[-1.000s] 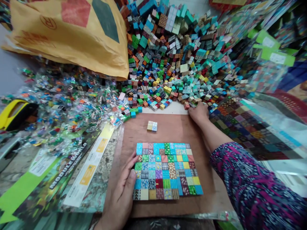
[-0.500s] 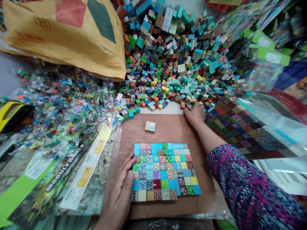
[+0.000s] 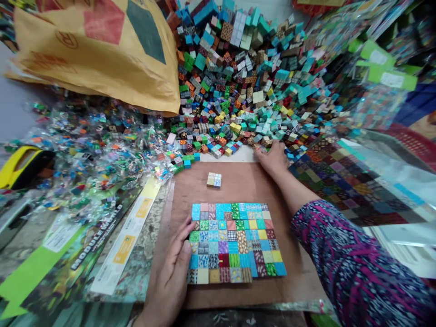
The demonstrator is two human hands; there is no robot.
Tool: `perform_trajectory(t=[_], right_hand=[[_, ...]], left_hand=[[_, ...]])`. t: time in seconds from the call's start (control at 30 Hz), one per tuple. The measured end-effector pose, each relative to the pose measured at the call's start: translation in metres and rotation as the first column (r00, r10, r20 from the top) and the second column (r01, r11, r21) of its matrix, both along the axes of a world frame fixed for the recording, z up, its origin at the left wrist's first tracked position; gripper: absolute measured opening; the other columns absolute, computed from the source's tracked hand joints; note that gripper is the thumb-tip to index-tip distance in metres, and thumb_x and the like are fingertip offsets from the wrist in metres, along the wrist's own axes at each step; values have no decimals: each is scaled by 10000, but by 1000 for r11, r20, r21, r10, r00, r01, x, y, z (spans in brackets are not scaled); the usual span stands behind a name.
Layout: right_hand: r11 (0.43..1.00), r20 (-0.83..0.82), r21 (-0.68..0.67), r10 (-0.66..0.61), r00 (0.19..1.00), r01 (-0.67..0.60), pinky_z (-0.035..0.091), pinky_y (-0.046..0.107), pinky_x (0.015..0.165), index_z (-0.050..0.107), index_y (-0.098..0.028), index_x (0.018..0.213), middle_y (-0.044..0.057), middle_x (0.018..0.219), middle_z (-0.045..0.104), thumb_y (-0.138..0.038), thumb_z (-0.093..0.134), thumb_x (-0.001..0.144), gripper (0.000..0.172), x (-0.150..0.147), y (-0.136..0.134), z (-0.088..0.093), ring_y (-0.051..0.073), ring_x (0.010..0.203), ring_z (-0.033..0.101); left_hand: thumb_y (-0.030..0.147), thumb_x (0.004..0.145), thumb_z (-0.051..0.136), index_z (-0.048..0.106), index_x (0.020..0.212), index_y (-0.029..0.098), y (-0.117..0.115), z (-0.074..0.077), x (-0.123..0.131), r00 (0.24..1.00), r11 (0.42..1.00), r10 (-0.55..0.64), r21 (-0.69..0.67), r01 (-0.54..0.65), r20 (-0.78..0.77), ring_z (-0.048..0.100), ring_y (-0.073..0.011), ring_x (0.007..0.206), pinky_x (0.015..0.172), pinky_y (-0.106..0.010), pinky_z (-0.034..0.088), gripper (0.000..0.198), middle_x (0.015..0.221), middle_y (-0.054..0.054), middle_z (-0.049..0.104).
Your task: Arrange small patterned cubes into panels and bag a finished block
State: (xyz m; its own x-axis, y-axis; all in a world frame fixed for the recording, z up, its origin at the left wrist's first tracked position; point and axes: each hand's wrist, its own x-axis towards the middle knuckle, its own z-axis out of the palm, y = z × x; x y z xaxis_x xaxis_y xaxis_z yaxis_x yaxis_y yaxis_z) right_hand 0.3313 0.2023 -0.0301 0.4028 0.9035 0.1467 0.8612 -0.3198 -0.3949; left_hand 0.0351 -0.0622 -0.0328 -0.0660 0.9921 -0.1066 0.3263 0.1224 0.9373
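Note:
On the brown board lies a flat mosaic of small patterned square blocks in blue, green, yellow and dark red. Its bottom row stops short at the right. My left hand lies along the mosaic's left edge, fingers stretched out and touching it. My right hand is at the near edge of a heap of loose cubes, thumb apart from the other fingers. Those fingertips are partly hidden among the cubes. A small group of pale and blue-white blocks sits by itself above the mosaic.
A yellow bag leans over small plastic packets at the left. Printed card strips and a yellow-black tool lie there too. Right of my arm is a clear-wrapped sheet of coloured squares.
My right hand has moved slightly left and away from me along the heap's edge. My left hand stays at the mosaic. The view has shifted a little.

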Motion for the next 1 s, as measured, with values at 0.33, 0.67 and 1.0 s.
perform_trajectory(t=[0.33,0.67,1.0], right_hand=[[970,27,-14,242,970,-242,480,503,855,460,-160,1341,198,1301,463,-521,535,840,621,-51,-17,7,357,1051,579],[959,184,-39,282,942,-280,454,442,904,626,-149,1094,166,1180,518,-450,599,825,405,-37,-3,8,322,1087,524],[742,-151,-55,655,740,-668,489,391,858,633,-178,1057,93,1025,581,-339,659,752,346,-39,-48,20,253,940,584]], left_hand=[[450,1014,389,555,1336,374,-1,3,1,1000,1000,-6,6,6,-4,346,-209,1438,1237,-490,188,370,1527,39,444],[445,1017,385,551,1339,380,-2,2,1,1000,1000,-7,-3,7,5,343,-205,1441,1237,-476,191,367,1531,43,437],[451,1014,390,557,1330,384,-1,2,2,1000,1000,9,-11,-9,17,341,-208,1442,1237,-477,197,364,1529,44,440]])
